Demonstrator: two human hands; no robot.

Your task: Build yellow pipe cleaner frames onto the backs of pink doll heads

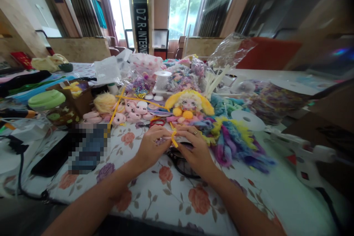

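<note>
My left hand (153,146) and my right hand (194,150) meet above the flowered tablecloth, fingertips pinched together. Between them is a short, bent yellow pipe cleaner (174,140), gripped from both sides. A ring sits on one right-hand finger. Black-framed glasses (184,171) lie beneath my right hand, partly covered by it. Just beyond my fingers are red-handled scissors (157,122). Behind them sits a doll (188,102) with long yellow ears and orange pompoms. Longer yellow pipe cleaners (115,107) lie across pink doll heads (135,110) to the left.
Left are a phone (90,149), a black case-like slab (54,156) and a green-lidded jar (52,105). Colourful yarn (229,143), a white spool (247,120) and a glue gun (306,155) with its cord lie right. Plastic bags (229,53) and a white reel (162,81) stand behind.
</note>
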